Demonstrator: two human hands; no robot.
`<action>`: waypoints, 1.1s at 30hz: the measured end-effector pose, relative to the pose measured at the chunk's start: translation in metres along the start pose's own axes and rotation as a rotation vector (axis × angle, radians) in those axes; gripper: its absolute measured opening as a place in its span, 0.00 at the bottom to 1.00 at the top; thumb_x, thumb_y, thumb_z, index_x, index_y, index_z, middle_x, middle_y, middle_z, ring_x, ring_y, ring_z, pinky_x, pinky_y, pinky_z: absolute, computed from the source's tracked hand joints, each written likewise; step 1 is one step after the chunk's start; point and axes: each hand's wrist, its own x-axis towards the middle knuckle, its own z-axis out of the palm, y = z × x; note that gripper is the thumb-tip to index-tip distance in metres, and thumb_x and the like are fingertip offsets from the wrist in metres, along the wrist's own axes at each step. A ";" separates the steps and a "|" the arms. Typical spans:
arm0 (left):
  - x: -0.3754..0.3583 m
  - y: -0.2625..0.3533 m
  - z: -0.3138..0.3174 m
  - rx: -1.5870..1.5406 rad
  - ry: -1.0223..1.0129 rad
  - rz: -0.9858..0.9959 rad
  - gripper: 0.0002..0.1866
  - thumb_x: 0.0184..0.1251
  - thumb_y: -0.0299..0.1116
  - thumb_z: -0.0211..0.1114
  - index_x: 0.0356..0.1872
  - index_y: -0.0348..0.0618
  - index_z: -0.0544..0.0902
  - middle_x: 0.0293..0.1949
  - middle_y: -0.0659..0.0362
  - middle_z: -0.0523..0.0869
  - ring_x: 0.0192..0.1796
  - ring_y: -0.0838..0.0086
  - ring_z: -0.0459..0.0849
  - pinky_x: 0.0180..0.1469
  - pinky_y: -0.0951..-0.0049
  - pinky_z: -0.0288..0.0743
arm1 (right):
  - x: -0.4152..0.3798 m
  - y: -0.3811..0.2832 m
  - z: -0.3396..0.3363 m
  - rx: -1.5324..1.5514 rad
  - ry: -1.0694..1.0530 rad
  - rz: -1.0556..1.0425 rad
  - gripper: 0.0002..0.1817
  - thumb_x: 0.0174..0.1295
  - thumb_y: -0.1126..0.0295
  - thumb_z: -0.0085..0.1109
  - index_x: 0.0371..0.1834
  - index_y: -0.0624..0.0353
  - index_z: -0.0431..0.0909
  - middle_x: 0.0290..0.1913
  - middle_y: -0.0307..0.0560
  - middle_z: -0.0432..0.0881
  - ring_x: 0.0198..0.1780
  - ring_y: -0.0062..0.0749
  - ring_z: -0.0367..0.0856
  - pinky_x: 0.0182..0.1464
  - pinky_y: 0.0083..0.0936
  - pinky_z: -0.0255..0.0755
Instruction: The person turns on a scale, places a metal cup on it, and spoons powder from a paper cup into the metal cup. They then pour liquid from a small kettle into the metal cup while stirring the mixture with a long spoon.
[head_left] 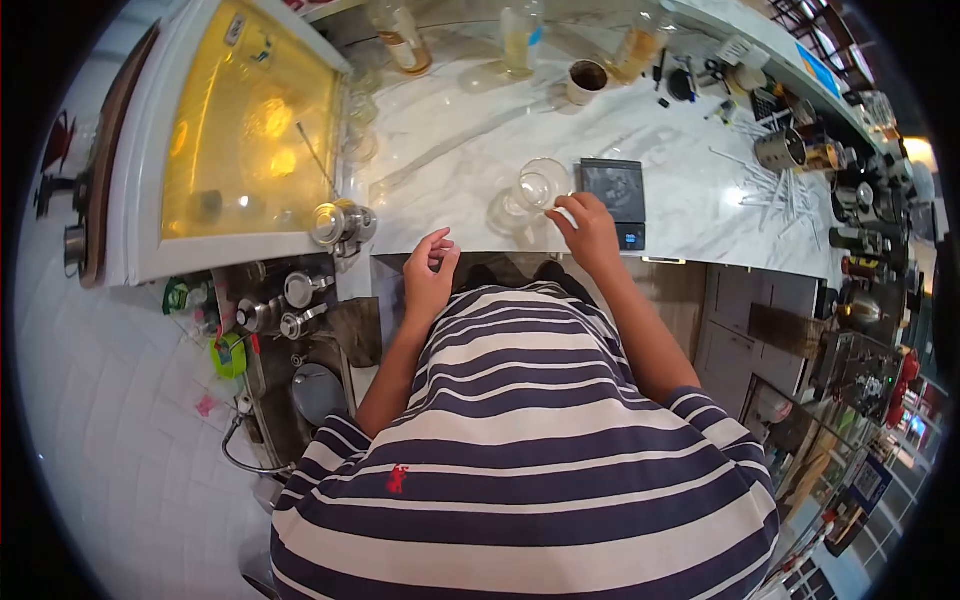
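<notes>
A clear, empty-looking drinking glass (541,180) is on the marble counter (450,150), left of a black digital scale (612,190) with a small lit display. My right hand (588,235) has its thumb and fingertips closed at the near right side of the glass. Just in front of the counter's near edge, my left hand (430,275) hangs with loosely curled fingers apart, holding nothing. To its left, a metal jigger-like vessel (338,222) stands by the counter edge with a long thin spoon handle (317,158) leaning up from it.
Bottles (520,40) and a paper cup (586,82) with dark contents stand at the back. White straws (785,195) lie scattered at right. A yellow-lit, white-framed panel (250,120) borders the left. Below it, metal pitchers (300,290) stand near a sink hose (235,450).
</notes>
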 end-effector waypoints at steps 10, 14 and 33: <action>0.007 0.031 0.087 -0.023 -0.030 -0.001 0.20 0.72 0.33 0.72 0.62 0.40 0.85 0.45 0.57 0.91 0.43 0.76 0.87 0.46 0.73 0.78 | -0.024 0.061 -0.125 -0.100 0.203 0.097 0.10 0.64 0.70 0.75 0.45 0.58 0.85 0.43 0.51 0.86 0.41 0.51 0.87 0.42 0.39 0.79; 0.003 0.032 0.112 -0.030 -0.008 -0.021 0.20 0.72 0.33 0.72 0.62 0.40 0.85 0.45 0.57 0.91 0.42 0.77 0.86 0.46 0.73 0.78 | -0.022 0.083 -0.134 -0.115 0.159 0.080 0.10 0.65 0.68 0.74 0.46 0.56 0.84 0.43 0.50 0.85 0.40 0.50 0.87 0.41 0.40 0.79; -0.019 0.045 0.158 -0.034 0.008 0.008 0.20 0.75 0.32 0.70 0.64 0.39 0.84 0.47 0.56 0.91 0.44 0.77 0.86 0.49 0.75 0.81 | -0.010 0.102 -0.117 -0.054 0.022 0.028 0.11 0.64 0.68 0.74 0.46 0.58 0.85 0.43 0.51 0.86 0.40 0.50 0.87 0.41 0.40 0.80</action>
